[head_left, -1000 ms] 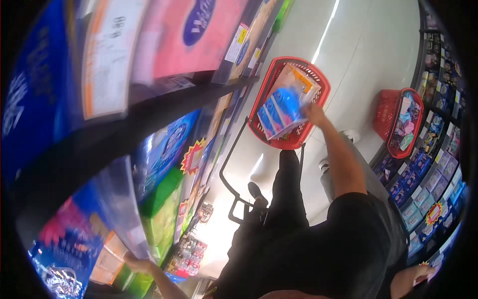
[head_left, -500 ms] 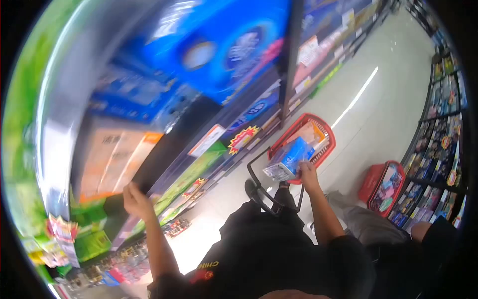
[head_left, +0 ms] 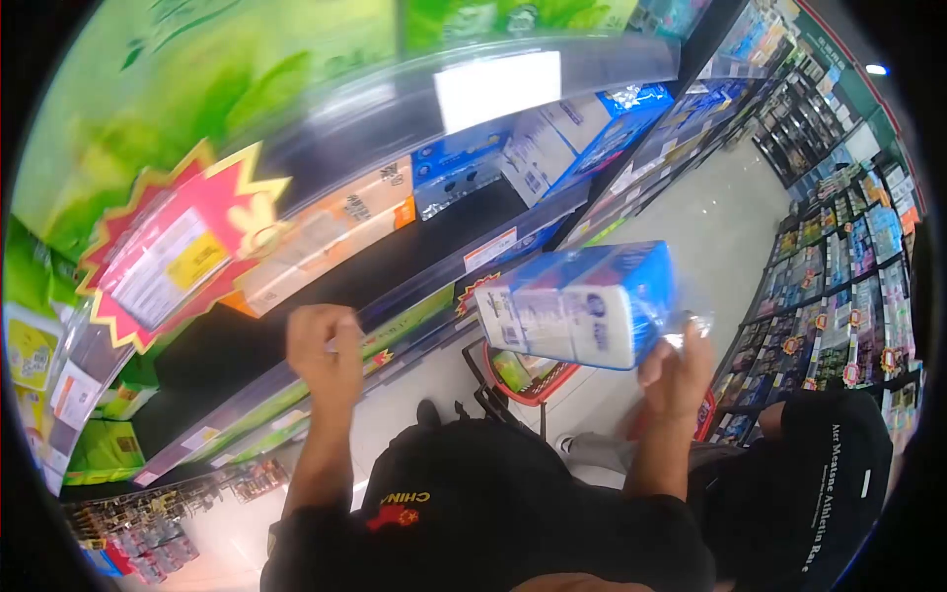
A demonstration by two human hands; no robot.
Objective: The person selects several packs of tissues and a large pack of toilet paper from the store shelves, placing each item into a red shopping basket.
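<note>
My right hand [head_left: 679, 370] grips the clear plastic end of a blue and white pack of tissues [head_left: 557, 316], which is raised above the floor. Below the pack, a red shopping basket [head_left: 547, 390] with a black handle shows in part, with something green and yellow inside; the pack hides the rest. Loosely closed, with nothing visible in it, my left hand [head_left: 327, 355] hovers at the front of a dark shelf [head_left: 395, 266]. Orange tissue packs [head_left: 330, 237] lie on that shelf, beside more blue and white packs [head_left: 567, 143].
A large red and yellow price sign [head_left: 178, 247] juts out at the left, near green packs [head_left: 104, 449]. To my right stands another person in a black shirt [head_left: 829, 483]. Stocked shelves [head_left: 829, 306] line the aisle's far side, across a pale tiled floor [head_left: 720, 217].
My right hand has lifted the blue and white pack up out of the red basket. My view has tilted up along the shelves, and my left hand remains near the shelf edge.
</note>
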